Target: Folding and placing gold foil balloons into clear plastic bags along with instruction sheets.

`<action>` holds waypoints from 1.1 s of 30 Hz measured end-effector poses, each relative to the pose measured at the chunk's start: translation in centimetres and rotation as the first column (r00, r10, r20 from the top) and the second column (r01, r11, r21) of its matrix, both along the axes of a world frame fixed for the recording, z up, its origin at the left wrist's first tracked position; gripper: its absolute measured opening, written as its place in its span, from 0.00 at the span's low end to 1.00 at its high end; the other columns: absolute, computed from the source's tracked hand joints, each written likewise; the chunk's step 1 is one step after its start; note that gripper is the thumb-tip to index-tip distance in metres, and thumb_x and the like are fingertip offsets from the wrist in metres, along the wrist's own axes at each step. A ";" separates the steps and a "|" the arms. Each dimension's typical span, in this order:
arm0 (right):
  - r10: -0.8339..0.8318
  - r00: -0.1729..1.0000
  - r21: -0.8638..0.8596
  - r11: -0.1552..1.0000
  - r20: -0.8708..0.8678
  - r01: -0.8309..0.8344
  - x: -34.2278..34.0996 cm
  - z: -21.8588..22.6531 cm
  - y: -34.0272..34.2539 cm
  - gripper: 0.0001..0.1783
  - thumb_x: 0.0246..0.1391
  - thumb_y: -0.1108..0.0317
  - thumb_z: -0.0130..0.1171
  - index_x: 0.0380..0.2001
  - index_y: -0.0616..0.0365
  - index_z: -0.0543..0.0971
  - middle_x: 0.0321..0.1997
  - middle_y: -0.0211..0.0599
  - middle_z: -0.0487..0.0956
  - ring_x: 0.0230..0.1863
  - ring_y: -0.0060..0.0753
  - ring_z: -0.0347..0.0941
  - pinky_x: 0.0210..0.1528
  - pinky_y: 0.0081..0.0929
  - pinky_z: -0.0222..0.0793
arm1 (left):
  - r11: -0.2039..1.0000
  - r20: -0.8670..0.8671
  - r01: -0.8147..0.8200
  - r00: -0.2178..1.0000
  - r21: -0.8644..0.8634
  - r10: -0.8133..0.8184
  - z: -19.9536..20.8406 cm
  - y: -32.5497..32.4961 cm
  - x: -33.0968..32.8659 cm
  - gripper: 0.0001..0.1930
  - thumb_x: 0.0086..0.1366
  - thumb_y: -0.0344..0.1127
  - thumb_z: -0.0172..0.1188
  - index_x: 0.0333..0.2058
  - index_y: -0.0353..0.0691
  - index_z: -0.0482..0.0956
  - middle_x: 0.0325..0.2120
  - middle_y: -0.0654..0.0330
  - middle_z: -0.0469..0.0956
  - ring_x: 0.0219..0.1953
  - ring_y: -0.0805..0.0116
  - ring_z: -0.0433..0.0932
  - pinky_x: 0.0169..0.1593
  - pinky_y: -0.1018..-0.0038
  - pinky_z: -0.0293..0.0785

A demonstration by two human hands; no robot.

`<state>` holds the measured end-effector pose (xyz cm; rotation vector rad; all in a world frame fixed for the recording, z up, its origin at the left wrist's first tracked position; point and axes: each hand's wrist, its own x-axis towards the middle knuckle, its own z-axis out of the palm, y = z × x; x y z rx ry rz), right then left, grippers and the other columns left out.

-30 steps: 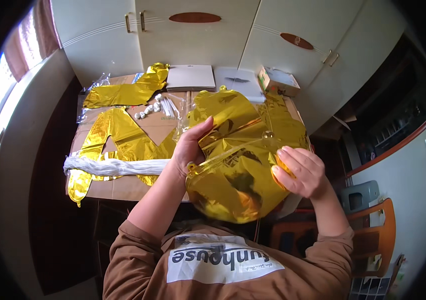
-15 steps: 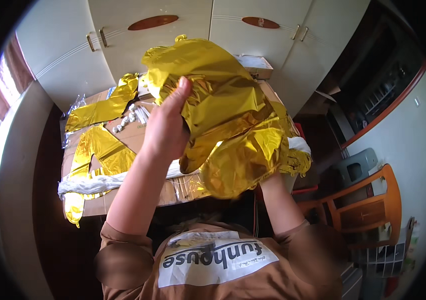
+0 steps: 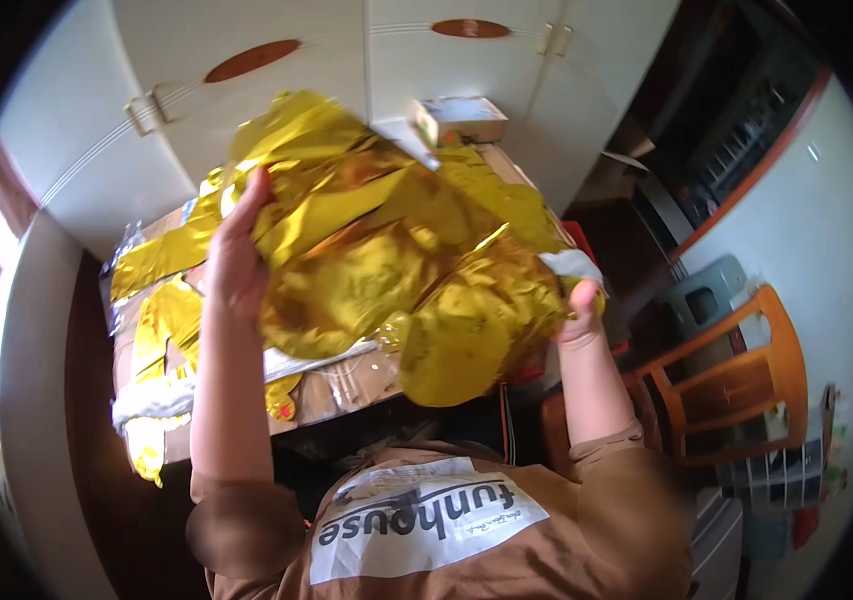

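A large, flat gold foil balloon (image 3: 376, 230) is spread in the air between my hands, above the table. At its left side my left hand (image 3: 238, 250) is closed on the foil, thumb up and fingers hidden behind. My right hand (image 3: 578, 315) grips the crumpled right end, its thumb on top. Other gold foil pieces lie underneath: a long one (image 3: 151, 262) at the left, a bent one (image 3: 166, 315) nearer me, and more foil (image 3: 491, 180) at the back right. The held balloon hides much of the table.
Cardboard (image 3: 331, 388) covers the table. A bundle of white strands (image 3: 151, 398) runs along its front edge. A small open box (image 3: 461, 120) stands at the back, before white cabinets (image 3: 286, 110). To the right are a wooden chair (image 3: 726, 370) and a grey plastic stool (image 3: 711, 290).
My hands have moved apart, stretching the foil wider. The left hand went left, and the right hand came out from behind the foil to its right end. The view has shifted slightly.
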<state>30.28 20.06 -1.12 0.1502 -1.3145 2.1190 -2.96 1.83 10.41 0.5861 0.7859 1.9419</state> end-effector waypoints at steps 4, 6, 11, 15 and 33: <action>-0.093 0.958 0.248 0.969 0.272 0.024 0.4 3.9 -6.0 0.41 0.46 0.56 0.71 0.58 0.68 0.68 0.56 0.40 0.73 0.57 0.32 0.68 0.59 0.28 0.62 | 0.997 -0.034 -0.073 0.997 -0.018 0.072 -0.8 -5.1 1.2 0.22 0.74 0.45 0.45 0.57 0.33 0.70 0.53 0.48 0.75 0.52 0.54 0.77 0.55 0.55 0.76; -0.345 0.899 0.435 0.877 0.271 0.205 0.2 2.4 -8.6 0.13 0.54 0.70 0.64 0.42 0.65 0.79 0.33 0.25 0.77 0.36 0.16 0.69 0.41 0.18 0.64 | 0.997 0.056 -0.067 0.996 0.025 0.066 -2.2 -7.1 0.3 0.24 0.74 0.45 0.44 0.59 0.33 0.67 0.54 0.48 0.74 0.52 0.54 0.77 0.55 0.55 0.76; -0.075 0.768 0.216 0.973 0.636 -0.084 2.4 0.9 -9.9 0.13 0.53 0.69 0.65 0.40 0.65 0.79 0.43 0.34 0.81 0.45 0.22 0.74 0.49 0.21 0.67 | 0.976 0.133 -0.213 0.967 -0.050 0.218 -4.4 -10.8 0.8 0.24 0.74 0.44 0.43 0.61 0.33 0.65 0.56 0.49 0.72 0.53 0.53 0.76 0.55 0.53 0.76; 0.060 0.743 0.563 0.612 0.667 -0.555 4.3 2.9 -4.5 0.29 0.52 0.69 0.68 0.56 0.64 0.72 0.54 0.40 0.78 0.55 0.29 0.72 0.59 0.27 0.66 | 0.974 -0.001 -0.226 0.974 0.027 0.226 -5.6 -15.1 1.1 0.25 0.75 0.44 0.41 0.63 0.33 0.61 0.58 0.47 0.69 0.56 0.51 0.74 0.56 0.50 0.74; -0.909 0.378 0.927 0.021 0.173 -0.374 6.1 -5.6 15.1 0.14 0.39 0.73 0.63 0.34 0.57 0.76 0.46 0.38 0.75 0.53 0.46 0.68 0.61 0.38 0.63 | 0.947 -0.133 -0.307 0.939 0.098 0.318 -7.8 -20.3 -1.6 0.23 0.76 0.42 0.39 0.61 0.33 0.65 0.59 0.50 0.69 0.57 0.57 0.72 0.61 0.58 0.68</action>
